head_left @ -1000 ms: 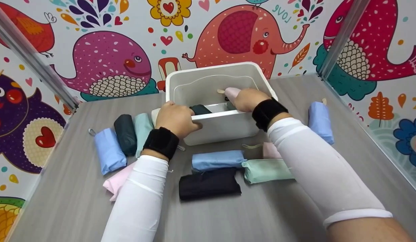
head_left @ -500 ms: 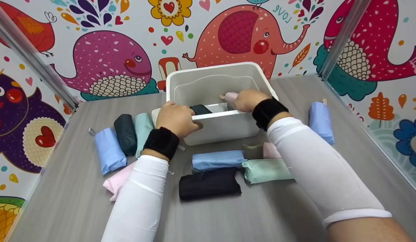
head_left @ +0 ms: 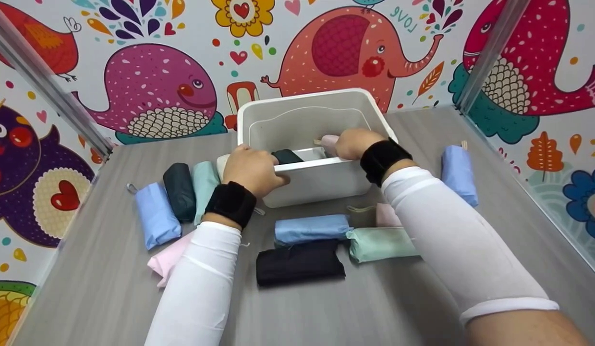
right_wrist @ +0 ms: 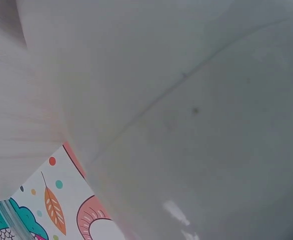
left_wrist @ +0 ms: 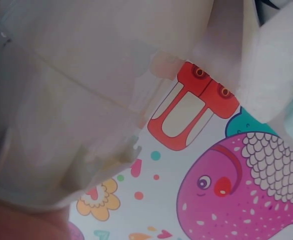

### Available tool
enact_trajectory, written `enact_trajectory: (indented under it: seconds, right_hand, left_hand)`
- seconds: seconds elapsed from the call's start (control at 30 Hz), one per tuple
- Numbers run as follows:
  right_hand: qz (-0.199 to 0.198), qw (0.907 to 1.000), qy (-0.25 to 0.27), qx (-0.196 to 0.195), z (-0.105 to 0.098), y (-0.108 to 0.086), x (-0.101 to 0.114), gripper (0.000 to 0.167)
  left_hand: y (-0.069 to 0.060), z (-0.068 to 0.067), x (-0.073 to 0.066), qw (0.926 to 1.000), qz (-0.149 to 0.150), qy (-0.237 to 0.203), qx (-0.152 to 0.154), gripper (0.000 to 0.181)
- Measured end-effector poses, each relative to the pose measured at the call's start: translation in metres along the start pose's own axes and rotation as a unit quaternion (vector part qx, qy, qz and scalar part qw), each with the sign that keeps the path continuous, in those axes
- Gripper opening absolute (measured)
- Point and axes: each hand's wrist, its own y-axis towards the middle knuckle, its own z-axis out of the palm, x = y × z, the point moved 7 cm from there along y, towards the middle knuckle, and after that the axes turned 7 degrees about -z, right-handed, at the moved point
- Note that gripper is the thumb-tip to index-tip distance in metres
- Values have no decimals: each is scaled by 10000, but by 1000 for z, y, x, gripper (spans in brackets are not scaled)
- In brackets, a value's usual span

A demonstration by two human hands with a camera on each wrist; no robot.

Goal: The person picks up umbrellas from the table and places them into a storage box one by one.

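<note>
We face a wall [head_left: 335,89] printed with cartoon animals, and below it a grey table [head_left: 105,288]. On the table, against the wall side, stands a white bin [head_left: 316,185], its mouth facing up. On our side of it lie a black bundle [head_left: 299,263], a blue bundle [head_left: 311,228] and a mint bundle [head_left: 383,244], all running roughly crosswise.

Our left hand [head_left: 251,168] grips the bin's near rim towards its left corner, fingers hooked over it and thumb outside. Our right hand [head_left: 358,143] reaches over the near rim at the right, its fingers wrapped round a pink bundle [head_left: 330,139]; just how they meet beneath we cannot tell.

The pink bundle is within the bin's mouth, its free end poking left out of the fist, so its long axis seems to run roughly along the near rim. The right hand has it; the left is well apart. Between the hands, nearer the left, a dark bundle [head_left: 286,157] shows inside the bin. Whether the pink one touches anything below we cannot see. Smallest, a pale loop [head_left: 317,142] tips its free end.
</note>
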Motion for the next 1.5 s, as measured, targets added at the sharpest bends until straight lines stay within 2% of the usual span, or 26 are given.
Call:
enact_trajectory:
  seconds: [0.23,0.57,0.77,0.93,1.23,1.43,1.5]
  right_hand:
    - [-171,9992,-367,32,0,3,1,52]
    - [-86,9999,-118,57,2,1,1,50]
    - [68,9999,65,114,3,0,-1,58]
    - [16,9999,-28,138,3,-1,0,64]
    - [-141,9994,-253,182,1,-1,3,64]
    - [-96,9997,-137,163,1,-2,2,70]
    - [-153,9996,-175,127,0,-2,2,65]
  left_hand:
    - [0,0,0,10000,55,28,-59,37]
    - [0,1,0,10000,49,-9,-53,38]
    - [0,1,0,10000,64,-12,-41,39]
    - [0,0,0,10000,48,-29,-47,38]
    - [0,0,-1,9999,80,74,-48,37]
    - [0,0,0,10000,59,33,-62,38]
    - [0,0,0,10000,61,29,-62,38]
